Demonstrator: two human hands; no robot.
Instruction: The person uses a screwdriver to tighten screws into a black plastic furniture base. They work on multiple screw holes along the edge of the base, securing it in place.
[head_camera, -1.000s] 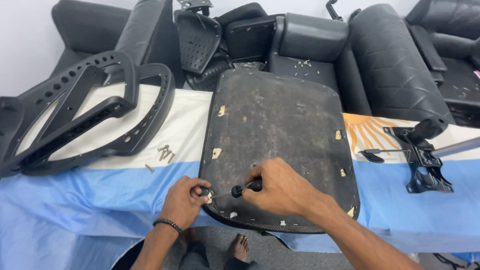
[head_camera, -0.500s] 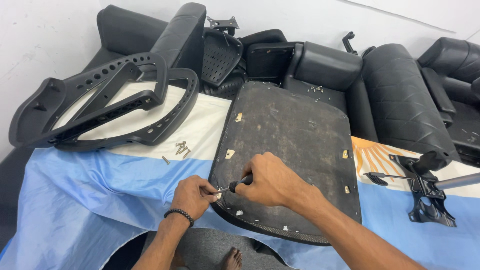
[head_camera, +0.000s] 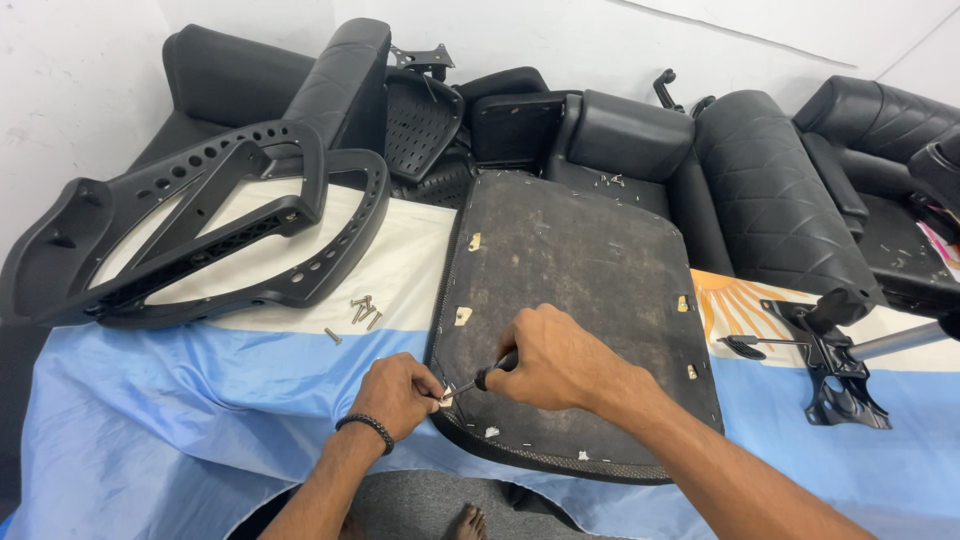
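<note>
White walls backed a bench (head_camera: 200, 420) draped in a blue and white cloth, with black chair parts heaped behind it. Over the last second the view had drawn closer and swung right, while both hands stayed at the near left corner of the seat base (head_camera: 575, 290); that suggests the same fastening spot was being worked without a shift to another.

The right hand (head_camera: 560, 362) was closed around the dark handle of a screwdriver (head_camera: 478, 382), its thin shaft aimed left and down to the base's edge. The left hand (head_camera: 398, 392), a black band at its wrist, had its fingertips pinched together right at the shaft's tip, on something small and pale; whether that was a screw or a staple I could not tell.

The base lay underside up on the bench, tilted toward the heap. A few loose screws (head_camera: 362, 308) lay left of it, near a black frame (head_camera: 190, 230). A metal mechanism (head_camera: 835, 365) lay to the right.
</note>
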